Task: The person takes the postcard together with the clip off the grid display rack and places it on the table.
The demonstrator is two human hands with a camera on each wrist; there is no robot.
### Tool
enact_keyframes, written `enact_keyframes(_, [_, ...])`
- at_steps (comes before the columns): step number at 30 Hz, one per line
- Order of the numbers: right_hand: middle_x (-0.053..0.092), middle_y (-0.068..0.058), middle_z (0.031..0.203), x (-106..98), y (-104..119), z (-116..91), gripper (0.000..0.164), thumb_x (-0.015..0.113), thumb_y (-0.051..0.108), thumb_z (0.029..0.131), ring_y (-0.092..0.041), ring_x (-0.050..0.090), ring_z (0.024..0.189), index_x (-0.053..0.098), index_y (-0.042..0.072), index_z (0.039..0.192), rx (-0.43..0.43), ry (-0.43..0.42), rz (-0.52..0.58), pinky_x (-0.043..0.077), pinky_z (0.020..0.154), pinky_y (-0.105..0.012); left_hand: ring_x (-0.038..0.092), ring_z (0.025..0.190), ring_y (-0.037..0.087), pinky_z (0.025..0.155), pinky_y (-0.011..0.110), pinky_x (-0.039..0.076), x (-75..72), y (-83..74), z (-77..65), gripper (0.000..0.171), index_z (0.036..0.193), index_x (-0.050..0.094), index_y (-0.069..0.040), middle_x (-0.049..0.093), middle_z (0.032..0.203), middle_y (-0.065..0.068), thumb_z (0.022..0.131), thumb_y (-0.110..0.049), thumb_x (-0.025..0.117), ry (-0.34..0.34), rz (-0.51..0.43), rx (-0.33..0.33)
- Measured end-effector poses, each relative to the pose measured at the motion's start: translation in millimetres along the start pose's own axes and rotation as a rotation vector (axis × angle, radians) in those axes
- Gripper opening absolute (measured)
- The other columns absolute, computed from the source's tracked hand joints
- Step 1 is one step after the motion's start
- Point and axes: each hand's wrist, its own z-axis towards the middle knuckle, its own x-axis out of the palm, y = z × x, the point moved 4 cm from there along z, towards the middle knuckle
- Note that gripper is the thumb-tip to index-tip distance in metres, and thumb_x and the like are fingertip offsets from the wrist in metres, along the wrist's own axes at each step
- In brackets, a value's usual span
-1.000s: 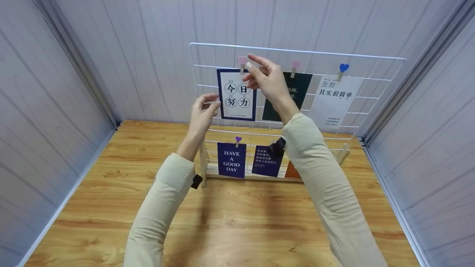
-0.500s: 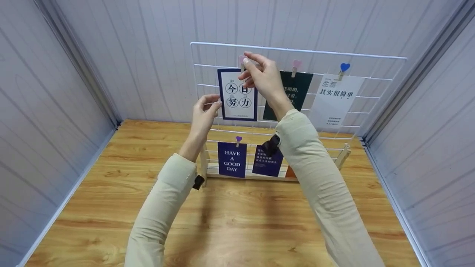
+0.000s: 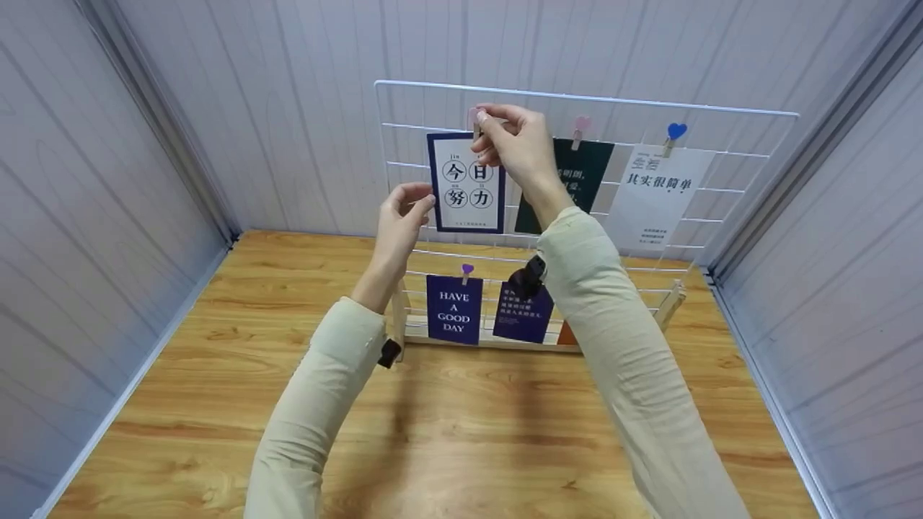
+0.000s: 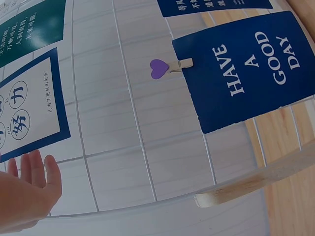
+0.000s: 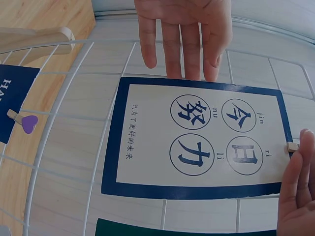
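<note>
A white card with a dark blue border (image 3: 467,184) hangs at the upper left of the white wire grid (image 3: 613,99). At its top edge is a small wooden clothespin (image 5: 292,147) with a pink heart. My right hand (image 3: 523,144) pinches this clothespin between thumb and fingers, partly covering it in the head view. At the card's left edge is my left hand (image 3: 400,220). In the right wrist view its fingers (image 5: 173,51) look nearly straight, with the tips right at the card's edge.
A dark green card (image 3: 595,176) and a white card (image 3: 660,202) hang farther right, on pink and blue heart clothespins. Below hang a HAVE A GOOD DAY card (image 3: 454,310), another blue card (image 3: 519,328) and an orange one (image 3: 567,334). The grid stands in a wooden base (image 3: 670,303).
My right hand has moved slightly left and closed its thumb and fingers onto the pink heart clothespin. My left hand stays at the card's left edge.
</note>
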Motion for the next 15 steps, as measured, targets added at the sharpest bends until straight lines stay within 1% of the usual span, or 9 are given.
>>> enact_keyframes(3, [0.060, -0.012, 0.075, 2, 16, -13, 0.025, 0.061, 0.025, 0.083, -0.021, 0.057, 0.056, 0.062, 0.013, 0.105, 0.010, -0.021, 0.013, 0.047, 0.054, -0.024, 0.051, 0.093, 0.019, 0.079, 0.031, 0.042, 1.1, 0.4, 0.8, 0.021, 0.107, 0.052, 0.001, 0.053, 0.102, 0.010, 0.088, -0.006, 0.052, 0.000, -0.004, -0.003])
enact_keyframes(6, [0.059, -0.012, 0.072, 6, 36, -29, 0.022, 0.060, 0.020, 0.084, -0.019, 0.055, 0.053, 0.063, 0.009, 0.103, -0.010, -0.036, 0.009, 0.046, 0.051, -0.023, 0.051, 0.091, 0.018, 0.078, 0.028, 0.042, 1.4, 1.3, 2.6, 0.022, 0.108, 0.052, 0.003, 0.053, 0.100, 0.010, 0.087, -0.004, 0.052, -0.008, -0.005, -0.002])
enact_keyframes(8, [0.058, -0.012, 0.071, 8, 46, -36, 0.021, 0.059, 0.017, 0.084, -0.017, 0.053, 0.052, 0.063, 0.007, 0.102, -0.020, -0.036, 0.007, 0.046, 0.051, -0.023, 0.051, 0.089, 0.017, 0.077, 0.026, 0.043, 1.2, 1.9, 4.1, 0.022, 0.107, 0.053, 0.004, 0.053, 0.098, 0.010, 0.086, -0.002, 0.053, -0.021, 0.008, 0.001])
enact_keyframes(10, [0.057, -0.012, 0.070, 10, 51, -39, 0.020, 0.059, 0.015, 0.084, -0.016, 0.052, 0.051, 0.063, 0.005, 0.101, -0.024, -0.036, 0.009, 0.045, 0.050, -0.022, 0.051, 0.086, 0.016, 0.076, 0.025, 0.043, 1.2, 2.7, 5.8, 0.021, 0.106, 0.054, 0.005, 0.054, 0.095, 0.010, 0.086, -0.001, 0.053, -0.030, 0.016, 0.005])
enact_keyframes(15, [0.056, -0.011, 0.071, 9, 54, -41, 0.021, 0.061, 0.014, 0.083, -0.013, 0.048, 0.050, 0.064, 0.004, 0.101, 0.018, -0.054, 0.015, 0.042, 0.046, -0.020, 0.051, 0.080, 0.015, 0.073, 0.025, 0.044, 3.7, 5.0, 8.4, 0.015, 0.098, 0.057, 0.007, 0.054, 0.089, 0.010, 0.085, 0.000, 0.054, -0.033, 0.036, 0.016])
